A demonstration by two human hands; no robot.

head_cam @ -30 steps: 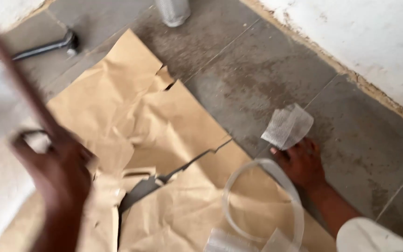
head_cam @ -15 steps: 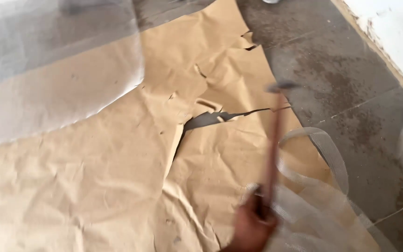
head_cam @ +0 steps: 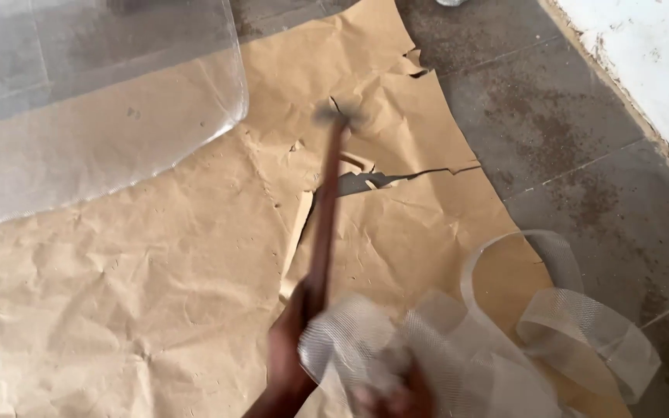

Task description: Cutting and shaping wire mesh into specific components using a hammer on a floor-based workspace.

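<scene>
While gripped low, hammer (head_cam: 325, 224) slants above hands (head_cam: 292, 352), mesh tape (head_cam: 443, 348) beside.

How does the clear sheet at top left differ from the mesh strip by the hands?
The clear sheet is broad and lies flat on the brown paper; the mesh strip is narrow and curls in loose loops. The sheet looks smooth and glassy, the strip woven in a fine grid. No hand touches the sheet, while the strip bunches over the hands at the bottom edge. Both let the surface beneath show through.

Bare left hand (head_cam: 288, 356), bare forearm, no sleeve or glove, right hand (head_cam: 396, 395) blurred, partly veiled
</scene>
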